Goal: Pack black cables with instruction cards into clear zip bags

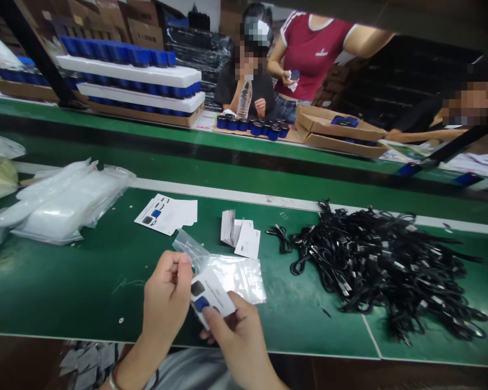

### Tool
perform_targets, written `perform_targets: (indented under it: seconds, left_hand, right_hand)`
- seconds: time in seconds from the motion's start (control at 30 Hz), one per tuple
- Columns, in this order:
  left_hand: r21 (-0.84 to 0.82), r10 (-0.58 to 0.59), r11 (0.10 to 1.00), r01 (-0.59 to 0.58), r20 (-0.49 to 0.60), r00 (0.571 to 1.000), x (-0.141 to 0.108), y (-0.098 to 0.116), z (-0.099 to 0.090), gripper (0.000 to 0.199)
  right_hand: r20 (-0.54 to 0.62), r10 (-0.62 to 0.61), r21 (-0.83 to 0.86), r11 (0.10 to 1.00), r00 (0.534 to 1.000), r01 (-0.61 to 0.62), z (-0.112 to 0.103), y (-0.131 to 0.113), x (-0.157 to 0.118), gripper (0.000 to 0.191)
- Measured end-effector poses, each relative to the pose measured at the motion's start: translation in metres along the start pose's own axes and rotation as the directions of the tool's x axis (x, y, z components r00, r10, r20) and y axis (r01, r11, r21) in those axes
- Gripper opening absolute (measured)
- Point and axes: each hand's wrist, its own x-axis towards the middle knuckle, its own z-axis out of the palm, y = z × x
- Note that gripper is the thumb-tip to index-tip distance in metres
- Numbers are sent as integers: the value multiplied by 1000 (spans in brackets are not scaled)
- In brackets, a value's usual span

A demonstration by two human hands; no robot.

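Card point(209, 298) pinched over clear bag point(236, 276)

Right hand point(239, 338) clamped on card, thumb on its face, card lying against bag. Left hand point(166, 290) closed on bag's edge, just beside. Green bench mat point(85, 292) below; black cables point(382, 265) at 3 o'clock, bagged packs point(61, 203) at 10 o'clock, co-worker point(313, 54) at 12 o'clock. Left forearm point(134, 357) rises from 6 o'clock.

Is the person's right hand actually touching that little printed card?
Touching. The head view shows the right hand with its thumb pressed against the lower edge of the printed card.
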Motion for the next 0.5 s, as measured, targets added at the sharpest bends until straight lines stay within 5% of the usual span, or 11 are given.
perform_targets:
  seconds: [0.07, 0.1, 0.17, 0.2, 0.3, 0.5]
  left_hand:
    - [64, 63, 996, -63, 1, 998, -2, 0, -1, 20]
    - [114, 125, 986, -124, -3, 992, -3, 0, -2, 19]
    - [221, 278, 937, -271, -3, 961, -6, 0, -1, 16]
    - [264, 344, 906, -332, 3, 939, -8, 0, 0, 15]
    - [348, 451, 832, -433, 32, 892, -15, 0, 4, 17]
    - [306, 612, 707, -638, 187, 768, -29, 0, 13, 26]
  right_hand:
    - [-124, -262, -210, 950, 957, 232, -9, -5, 1, 20]
    - [-136, -435, -332, 866, 890, 373, -14, -8, 0, 17]
    - [-47, -660, -505, 663, 750, 552, -21, -12, 0, 11]
    - [6, -699, -556, 592, 715, 583, -23, -13, -1, 11]
    - [51, -677, -673, 520, 734, 526, -26, -12, -1, 13]
    - [27, -523, -738, 564, 852, 370, -30, -14, 1, 23]
